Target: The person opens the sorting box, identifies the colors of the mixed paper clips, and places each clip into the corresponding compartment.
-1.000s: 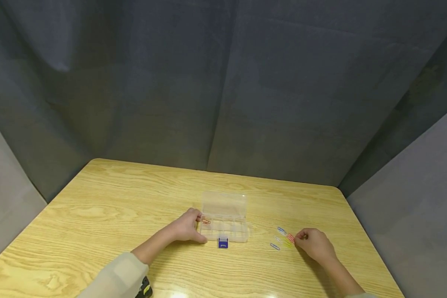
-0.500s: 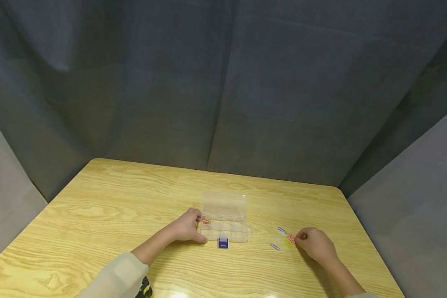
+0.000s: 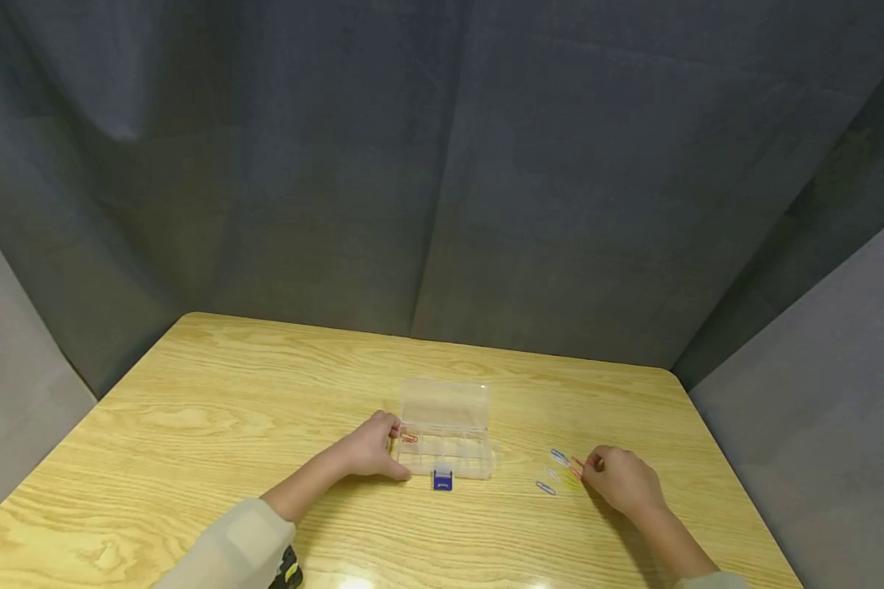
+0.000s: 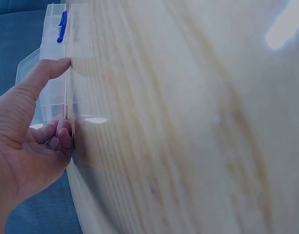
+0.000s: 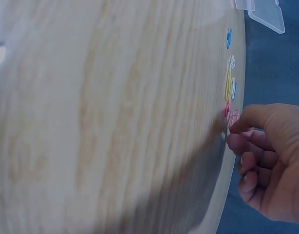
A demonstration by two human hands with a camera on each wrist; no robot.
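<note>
Meanwhile, left hand point(image 3: 371, 448) curled against the left end of the open clear organizer box point(image 3: 447, 446) at mid counter point(image 3: 191, 425), thumb along its front wall. Right hand point(image 3: 621, 481) pinching a red paper clip point(image 3: 577, 466) between thumb and forefinger, just beside the loose clips point(image 3: 552, 474) right of the box.

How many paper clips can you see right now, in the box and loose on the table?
6, perhaps more under the right hand. One orange clip lies in the clear box. Loose: blue, white, blue, yellow, and a red clip the fingertips pinch.
</note>
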